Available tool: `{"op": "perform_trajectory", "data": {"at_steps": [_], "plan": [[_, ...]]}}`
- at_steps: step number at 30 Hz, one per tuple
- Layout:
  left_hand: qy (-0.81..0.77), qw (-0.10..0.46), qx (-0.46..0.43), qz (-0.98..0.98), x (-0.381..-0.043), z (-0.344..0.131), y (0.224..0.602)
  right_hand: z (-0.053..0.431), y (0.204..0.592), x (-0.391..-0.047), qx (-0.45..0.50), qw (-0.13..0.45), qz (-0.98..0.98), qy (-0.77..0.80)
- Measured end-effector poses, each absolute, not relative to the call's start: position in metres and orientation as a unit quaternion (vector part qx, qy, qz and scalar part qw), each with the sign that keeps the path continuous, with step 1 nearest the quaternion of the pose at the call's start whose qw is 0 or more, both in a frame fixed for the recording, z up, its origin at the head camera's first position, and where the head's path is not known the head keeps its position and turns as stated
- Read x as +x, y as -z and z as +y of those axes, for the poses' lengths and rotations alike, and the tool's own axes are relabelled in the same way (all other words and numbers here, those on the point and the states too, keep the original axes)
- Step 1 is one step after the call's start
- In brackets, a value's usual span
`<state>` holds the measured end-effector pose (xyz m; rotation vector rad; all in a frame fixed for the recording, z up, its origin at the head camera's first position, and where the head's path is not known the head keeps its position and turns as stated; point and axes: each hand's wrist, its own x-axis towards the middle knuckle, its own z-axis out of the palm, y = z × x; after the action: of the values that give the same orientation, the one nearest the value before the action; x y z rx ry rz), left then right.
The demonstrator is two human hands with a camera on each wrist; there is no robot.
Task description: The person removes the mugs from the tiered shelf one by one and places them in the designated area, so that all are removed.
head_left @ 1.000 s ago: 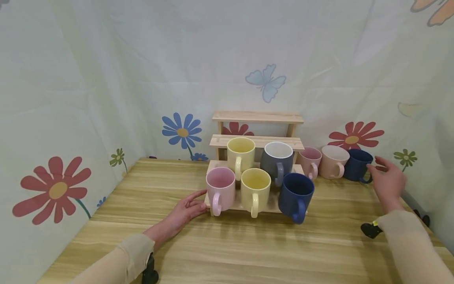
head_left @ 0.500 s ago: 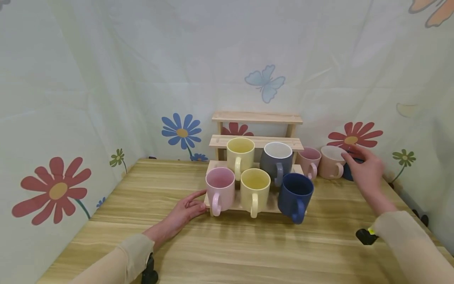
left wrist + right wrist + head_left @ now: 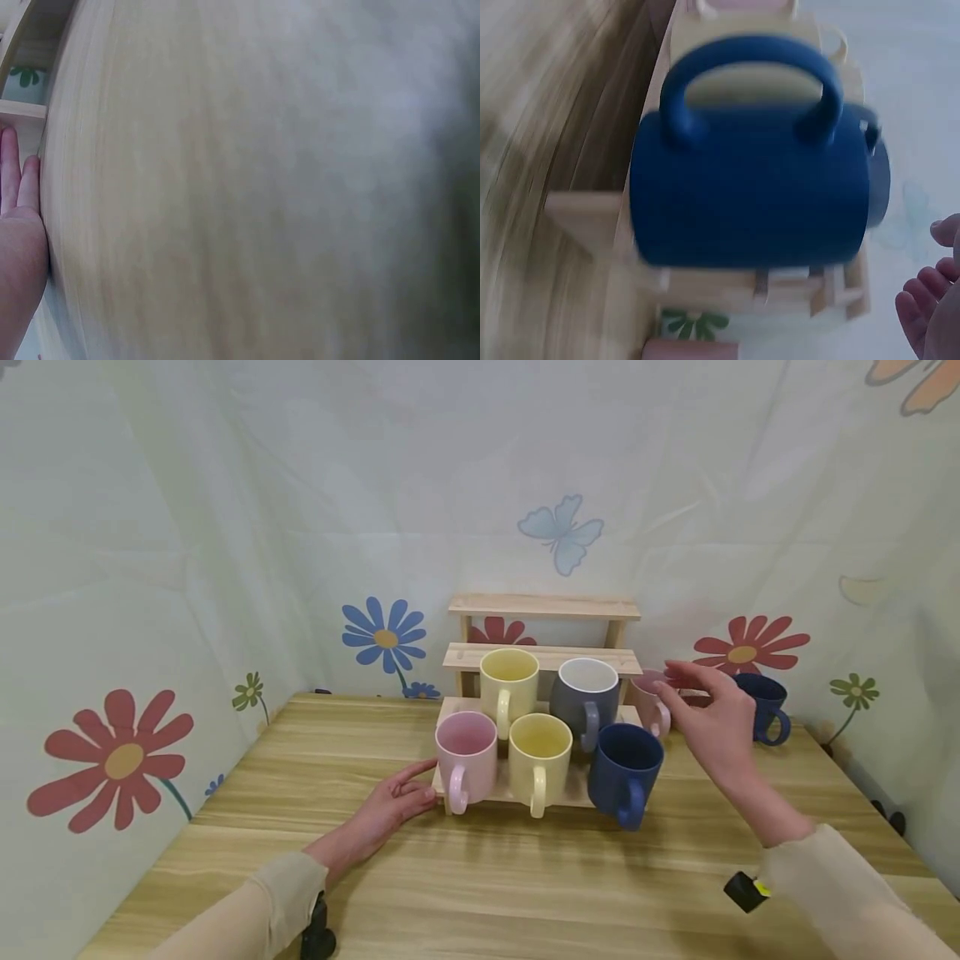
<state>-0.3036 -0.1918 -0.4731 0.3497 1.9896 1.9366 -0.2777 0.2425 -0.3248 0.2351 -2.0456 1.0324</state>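
My left hand (image 3: pixel 386 810) rests with extended fingers against the left front corner of a stepped wooden rack (image 3: pixel 543 660). In the left wrist view, its fingers (image 3: pixel 9 169) lie straight beside the rack. My right hand (image 3: pixel 712 718) hovers at the back right with loosely bent fingers, its thumb and index overlapping a pink mug (image 3: pixel 651 697). It hides a light pink mug behind it. Nothing shows in its grasp in the right wrist view, where its fingers (image 3: pixel 922 296) curl at the right edge. Past it stands a dark blue mug (image 3: pixel 759 697), handle to the right.
The rack's lowest step holds a pink mug (image 3: pixel 467 747), a yellow mug (image 3: pixel 528 777) and a navy mug (image 3: pixel 615 785). Behind them stand another yellow mug (image 3: pixel 491 689) and a grey mug (image 3: pixel 573 710). A flowered cloth (image 3: pixel 300 527) backs the wooden table (image 3: pixel 480 885).
My right hand has moved left from the dark blue mug, past the light pink mug, toward the pink one. The dark blue mug's handle has turned further right. My left hand stays put.
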Motion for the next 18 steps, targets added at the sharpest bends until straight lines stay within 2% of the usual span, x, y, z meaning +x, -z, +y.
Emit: {"op": "perform_trajectory", "data": {"at_steps": [11, 18], "plan": [[-0.68, 0.172, 0.121, 0.703, -0.304, -0.191, 0.474, 0.184, 0.317, -0.259, 0.205, 0.394, -0.805, -0.393], [-0.681, 0.172, 0.11, 0.703, -0.304, -0.191, 0.474, 0.146, 0.319, -0.253, 0.222, 0.363, -0.815, -0.393]]}}
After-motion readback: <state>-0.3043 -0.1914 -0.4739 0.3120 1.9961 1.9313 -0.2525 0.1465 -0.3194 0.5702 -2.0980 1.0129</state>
